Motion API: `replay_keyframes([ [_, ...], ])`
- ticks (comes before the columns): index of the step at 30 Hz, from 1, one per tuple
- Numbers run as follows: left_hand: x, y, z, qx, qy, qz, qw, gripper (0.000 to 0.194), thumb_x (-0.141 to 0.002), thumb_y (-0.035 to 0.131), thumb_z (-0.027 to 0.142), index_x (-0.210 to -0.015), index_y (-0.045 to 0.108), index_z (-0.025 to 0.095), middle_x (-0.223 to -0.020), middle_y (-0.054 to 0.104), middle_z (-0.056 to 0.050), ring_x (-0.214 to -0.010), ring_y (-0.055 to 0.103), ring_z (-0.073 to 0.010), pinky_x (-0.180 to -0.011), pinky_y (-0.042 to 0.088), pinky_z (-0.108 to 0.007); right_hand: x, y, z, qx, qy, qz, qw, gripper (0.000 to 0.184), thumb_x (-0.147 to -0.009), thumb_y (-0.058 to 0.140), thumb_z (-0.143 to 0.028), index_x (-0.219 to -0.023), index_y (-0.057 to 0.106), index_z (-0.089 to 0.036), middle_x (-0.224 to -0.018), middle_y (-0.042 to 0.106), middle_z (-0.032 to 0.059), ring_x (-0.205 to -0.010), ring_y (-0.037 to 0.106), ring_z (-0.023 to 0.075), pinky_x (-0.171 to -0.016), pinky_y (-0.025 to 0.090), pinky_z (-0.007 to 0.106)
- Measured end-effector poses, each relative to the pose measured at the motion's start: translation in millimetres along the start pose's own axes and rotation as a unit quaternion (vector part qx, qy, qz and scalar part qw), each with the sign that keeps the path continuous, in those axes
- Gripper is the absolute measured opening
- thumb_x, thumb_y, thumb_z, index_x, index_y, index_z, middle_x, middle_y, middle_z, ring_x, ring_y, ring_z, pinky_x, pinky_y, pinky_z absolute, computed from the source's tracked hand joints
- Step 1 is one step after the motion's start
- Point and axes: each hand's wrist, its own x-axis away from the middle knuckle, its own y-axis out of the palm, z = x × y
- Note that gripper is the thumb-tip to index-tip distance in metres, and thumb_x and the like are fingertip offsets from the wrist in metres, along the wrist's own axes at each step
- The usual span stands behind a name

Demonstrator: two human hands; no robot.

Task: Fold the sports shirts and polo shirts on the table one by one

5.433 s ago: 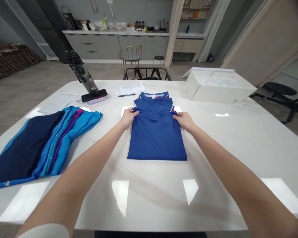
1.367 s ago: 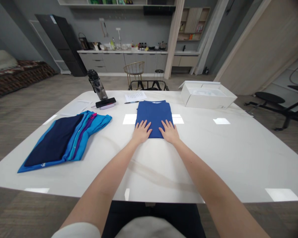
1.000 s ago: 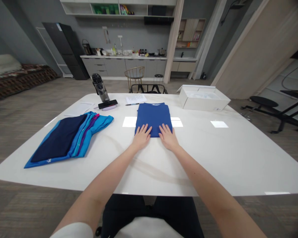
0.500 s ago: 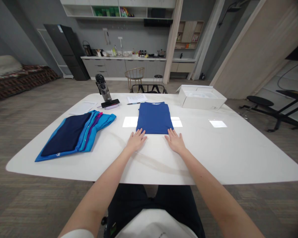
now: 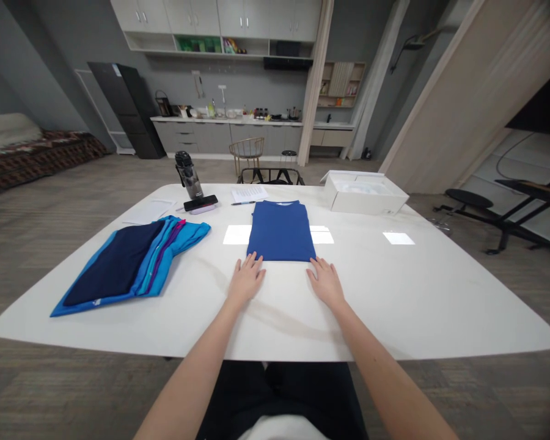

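A blue T-shirt (image 5: 281,231), folded into a neat rectangle, lies flat on the white table (image 5: 394,293), its neckline at the far end. At its near left corner rests my left hand (image 5: 246,279), open, the fingertips touching the hem. My right hand (image 5: 326,281) is open too, fingers spread, with its tips at the near right corner. Neither hand grasps the cloth. Off to the left sits a pile of folded clothes (image 5: 119,260), dark navy on top, with bright blue and purple layers showing along its side.
At the table's far left stand a dark water bottle (image 5: 190,177) and a black phone (image 5: 200,203). A printed sheet (image 5: 252,193) with a pen (image 5: 242,203) lies behind the shirt. An open white box (image 5: 365,194) occupies the far right. A chair (image 5: 270,176) stands beyond the table.
My hands have drawn slightly back toward me, from lying over the shirt's near corners to its very edge. The whole view has tilted up a little; the shirt stays folded.
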Motion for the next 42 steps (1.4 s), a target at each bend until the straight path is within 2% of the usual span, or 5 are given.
replay_keyframes([
  [19,-0.2,3.1,0.2,0.008,0.016,0.029,0.999,0.054,-0.106,0.029,0.041,-0.156,0.043,0.024,-0.166,0.033,-0.006,-0.154,0.031,-0.0236,-0.125,0.025,-0.051,-6.1,14.9,19.9,-0.086,-0.02,0.023,0.996,0.048,-0.103,0.044,-0.04,-0.144,0.057,-0.02,-0.153,0.053,0.0099,-0.143,0.043,0.0301,-0.119,0.024,0.052],
  [24,-4.2,6.6,-5.2,0.02,0.009,0.048,0.999,0.052,-0.104,0.029,0.019,-0.152,0.047,0.024,-0.161,0.043,-0.005,-0.148,0.041,-0.0198,-0.123,0.028,-0.047,-9.1,11.2,20.0,-0.1,-0.008,0.035,0.994,0.041,-0.104,0.043,-0.034,-0.138,0.063,-0.023,-0.146,0.06,0.0083,-0.136,0.049,0.0283,-0.116,0.029,0.049],
  [28,-20.9,2.3,-9.9,0.003,0.022,0.053,0.998,0.052,-0.097,0.033,0.005,-0.139,0.059,0.02,-0.147,0.059,-0.008,-0.134,0.054,-0.0209,-0.121,0.031,-0.043,-29.1,6.9,19.3,-0.119,0.022,0.037,0.992,0.033,-0.101,0.047,-0.025,-0.123,0.072,-0.024,-0.127,0.07,0.0076,-0.118,0.06,0.0253,-0.105,0.041,0.04],
  [34,-48.8,-17.7,-12.8,-0.032,0.053,0.023,0.998,0.035,-0.099,0.04,0.011,-0.118,0.069,0.018,-0.113,0.069,-0.011,-0.108,0.063,-0.0247,-0.099,0.047,-0.037,-53.6,0.2,16.9,-0.143,-0.019,0.0,0.989,0.029,-0.1,0.049,-0.018,-0.114,0.074,-0.019,-0.114,0.071,0.0092,-0.108,0.064,0.0212,-0.1,0.044,0.032],
  [42,-11.4,-20.9,-10.2,0.035,0.151,-0.045,0.987,0.026,-0.093,0.05,0.006,-0.106,0.07,0.017,-0.108,0.07,-0.008,-0.103,0.064,-0.0219,-0.099,0.047,-0.036,-3.7,-28.8,47.3,-0.168,-0.052,-0.086,0.981,0.028,-0.096,0.049,-0.019,-0.106,0.075,-0.02,-0.107,0.072,0.0077,-0.1,0.067,0.0209,-0.094,0.047,0.031],
])
